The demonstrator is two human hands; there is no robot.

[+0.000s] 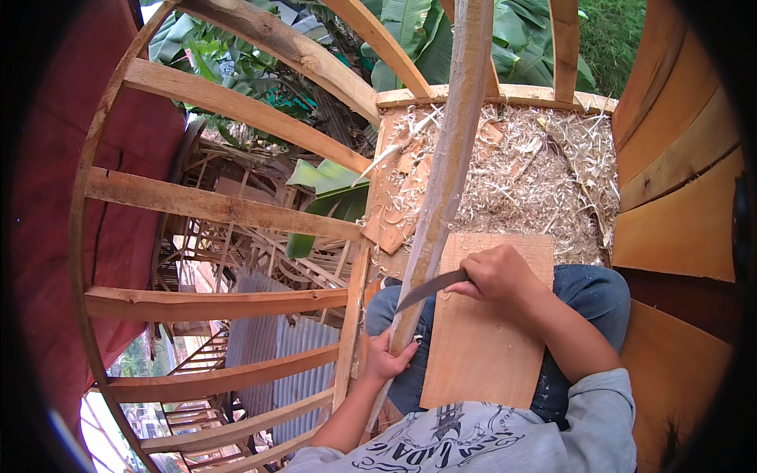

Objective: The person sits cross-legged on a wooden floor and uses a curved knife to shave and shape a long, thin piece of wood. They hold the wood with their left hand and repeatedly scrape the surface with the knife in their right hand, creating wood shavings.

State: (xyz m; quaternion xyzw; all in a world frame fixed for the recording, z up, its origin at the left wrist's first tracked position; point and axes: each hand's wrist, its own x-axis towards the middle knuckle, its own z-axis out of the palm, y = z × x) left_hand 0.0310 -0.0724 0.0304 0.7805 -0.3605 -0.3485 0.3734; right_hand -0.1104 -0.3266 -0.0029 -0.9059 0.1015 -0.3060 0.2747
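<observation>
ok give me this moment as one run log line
left hand: gripping long pole | right hand: holding knife, blade across pole | flat board over legs | wood shavings beyond board

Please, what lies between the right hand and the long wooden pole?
A knife: in the head view, its dark blade extends from the right hand to the long wooden pole.

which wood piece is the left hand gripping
The long, pale wooden pole; neither hand holds the flat, rectangular tan wooden board or brown wooden railing slats.
</observation>
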